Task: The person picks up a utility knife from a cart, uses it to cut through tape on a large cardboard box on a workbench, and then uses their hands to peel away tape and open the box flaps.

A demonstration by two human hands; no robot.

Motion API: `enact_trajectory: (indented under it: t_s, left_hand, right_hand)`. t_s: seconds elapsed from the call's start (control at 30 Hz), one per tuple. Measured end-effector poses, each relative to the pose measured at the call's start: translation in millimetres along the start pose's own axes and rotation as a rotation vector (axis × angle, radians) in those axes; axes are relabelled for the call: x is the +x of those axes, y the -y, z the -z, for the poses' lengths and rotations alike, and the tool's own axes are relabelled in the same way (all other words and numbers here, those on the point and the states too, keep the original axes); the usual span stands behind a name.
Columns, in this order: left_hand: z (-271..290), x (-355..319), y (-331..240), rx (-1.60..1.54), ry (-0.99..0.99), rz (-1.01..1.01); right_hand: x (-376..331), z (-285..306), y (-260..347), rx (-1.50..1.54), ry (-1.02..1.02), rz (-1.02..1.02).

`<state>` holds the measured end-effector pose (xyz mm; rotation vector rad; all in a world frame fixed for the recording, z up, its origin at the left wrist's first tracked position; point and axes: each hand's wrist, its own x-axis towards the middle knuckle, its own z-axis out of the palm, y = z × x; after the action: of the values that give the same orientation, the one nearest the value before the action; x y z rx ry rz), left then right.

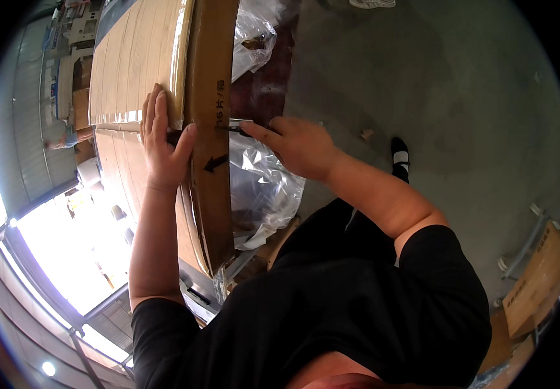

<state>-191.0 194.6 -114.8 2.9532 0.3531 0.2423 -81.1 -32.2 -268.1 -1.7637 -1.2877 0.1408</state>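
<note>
A long brown cardboard box [212, 84] stands on edge in front of me, with a stack of pale wooden boards [134, 58] wrapped in clear film inside it. My left hand [163, 139] lies flat against the boards, thumb hooked over the box edge. My right hand [296, 144] holds a small knife [234, 126], its blade touching the side of the cardboard near a printed black arrow.
Crumpled clear plastic film [263, 185] hangs beside the box, more at the top [254, 35]. Grey concrete floor [435, 78] spreads to the right, my black shoe [400, 154] on it. A cardboard carton [536, 282] sits at the far right.
</note>
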Motion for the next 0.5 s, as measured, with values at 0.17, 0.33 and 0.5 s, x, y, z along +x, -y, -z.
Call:
enact_trajectory:
  t_s: [0.17, 0.33, 0.5]
  left_hand:
    - [1.9, -1.7, 5.7, 0.039, -0.048, -0.025]
    - [-2.4, -1.7, 4.3, 0.005, -0.039, -0.023]
    - [-1.1, 0.4, 2.8, 0.05, -0.021, 0.014]
  right_hand:
    - [-31.4, 1.4, -25.0, -0.031, 0.164, -0.168]
    - [-29.4, 14.3, -4.9, 0.111, -0.022, -0.161]
    - [-7.5, 5.7, 3.4, 0.121, -0.027, -0.009]
